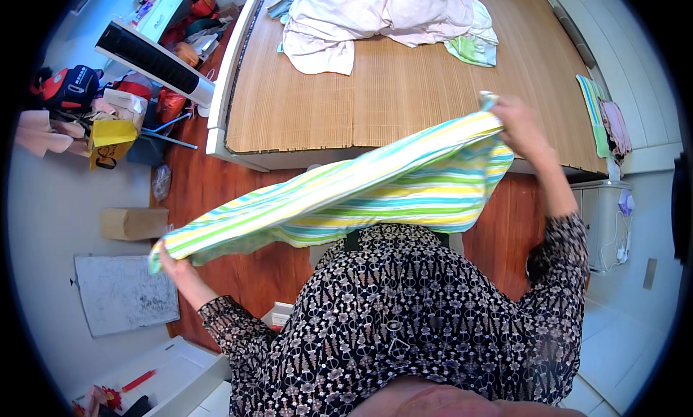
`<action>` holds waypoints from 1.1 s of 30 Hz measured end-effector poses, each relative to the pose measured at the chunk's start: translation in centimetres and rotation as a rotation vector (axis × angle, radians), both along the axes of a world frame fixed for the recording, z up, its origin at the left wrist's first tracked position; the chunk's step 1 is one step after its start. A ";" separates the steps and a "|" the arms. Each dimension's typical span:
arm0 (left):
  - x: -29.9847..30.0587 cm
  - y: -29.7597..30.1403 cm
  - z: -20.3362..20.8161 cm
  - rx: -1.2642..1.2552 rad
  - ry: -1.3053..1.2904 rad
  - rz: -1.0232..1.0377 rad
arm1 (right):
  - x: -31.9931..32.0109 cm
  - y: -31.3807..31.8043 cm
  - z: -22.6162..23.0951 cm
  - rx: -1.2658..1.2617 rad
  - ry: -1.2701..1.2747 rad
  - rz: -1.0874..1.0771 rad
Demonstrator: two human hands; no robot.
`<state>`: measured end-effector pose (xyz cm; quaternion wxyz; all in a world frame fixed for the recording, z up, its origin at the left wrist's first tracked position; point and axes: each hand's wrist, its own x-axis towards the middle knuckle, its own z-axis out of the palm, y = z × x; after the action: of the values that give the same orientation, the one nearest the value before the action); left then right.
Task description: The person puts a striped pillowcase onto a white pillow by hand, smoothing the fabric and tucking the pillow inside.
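Observation:
A cloth [426, 189] with white, yellow, green and blue stripes is stretched slantwise across my front, partly folded over along its length. My left hand [173, 264] grips its lower left corner, low on the left. Higher up on the right, my right hand [518, 127] is closed on the other end, with a small tuft of fabric sticking out past the fingers. The lower part of the cloth hangs loose in front of my patterned dress. Ahead of it stands a bed with a woven mat [303, 117].
Crumpled pale bedding [390, 16] lies on the far part of the mat. A tower fan [155, 62] leans into view at the left, near piled bags. A small cabinet [603, 222] stands at the right. A cardboard box [133, 223] and a whiteboard [126, 294] are at the left wall.

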<state>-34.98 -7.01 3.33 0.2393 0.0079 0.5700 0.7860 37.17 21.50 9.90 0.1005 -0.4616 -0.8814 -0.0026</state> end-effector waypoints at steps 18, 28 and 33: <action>0.6 -7.1 0.5 -0.271 0.554 -0.104 | 7.8 -15.0 -7.1 -0.368 0.092 -0.315; 10.1 4.3 11.4 -0.563 0.920 -0.319 | 17.3 -6.1 -4.9 -0.102 -0.077 -0.514; 5.4 13.9 24.0 -0.313 1.311 -0.287 | 19.7 10.1 13.9 0.164 0.110 -0.554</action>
<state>-29.56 6.93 27.30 -0.0548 0.5225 0.6971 0.4879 56.83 31.58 23.84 0.1805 -0.6744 -0.7119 -0.0761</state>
